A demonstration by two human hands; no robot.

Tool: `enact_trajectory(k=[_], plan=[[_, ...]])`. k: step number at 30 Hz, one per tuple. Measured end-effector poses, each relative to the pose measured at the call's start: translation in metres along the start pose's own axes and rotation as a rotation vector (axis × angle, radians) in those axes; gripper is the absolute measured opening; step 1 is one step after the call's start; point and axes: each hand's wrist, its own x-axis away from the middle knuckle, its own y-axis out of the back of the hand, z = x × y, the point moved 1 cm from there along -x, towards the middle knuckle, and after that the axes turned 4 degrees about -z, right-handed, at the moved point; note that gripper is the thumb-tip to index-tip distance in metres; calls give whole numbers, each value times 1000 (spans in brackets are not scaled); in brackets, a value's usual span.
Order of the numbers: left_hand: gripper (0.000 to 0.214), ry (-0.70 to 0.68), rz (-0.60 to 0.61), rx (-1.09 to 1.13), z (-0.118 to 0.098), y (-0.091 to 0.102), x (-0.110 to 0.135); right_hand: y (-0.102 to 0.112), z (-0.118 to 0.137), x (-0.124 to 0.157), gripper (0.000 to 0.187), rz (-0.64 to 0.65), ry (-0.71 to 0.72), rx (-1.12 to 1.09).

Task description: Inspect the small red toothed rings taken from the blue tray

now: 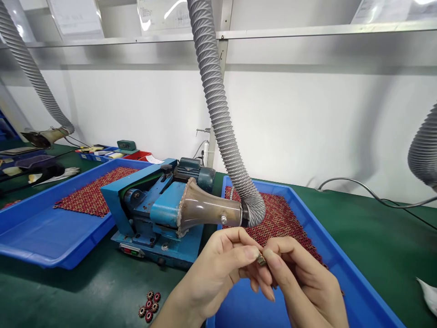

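Left hand point(218, 269) and right hand point(309, 284) grasp the part point(261, 260) between my thumbs and fingertips, above the tray point(251, 307). It lies equally near both thumbs; its visible edge slants down rightward, but my fingers hide its long axis.

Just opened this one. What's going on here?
A person's left hand and right hand pinch a small toothed part in front of a blue tray partly filled with red rings. To the left, a blue machine sits on the green bench, with a grey hose at its nozzle. A small cluster of loose rings lies in front of the machine.
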Motion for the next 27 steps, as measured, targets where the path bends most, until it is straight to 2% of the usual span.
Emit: enact_trajectory(k=[8,15,22,27], plan=[[38,-7,16,14,-1,0,0,-2,0,2,31,-41,-61,-38],[36,-14,26,23,0,1,0,0,0,1,30,-15,6,16],[33,-20,47,35,0,1,0,-3,-1,1,27,-62,-19,-46],[24,-48,100,79,-1,2,1,3,-3,-3,15,-12,120,6]])
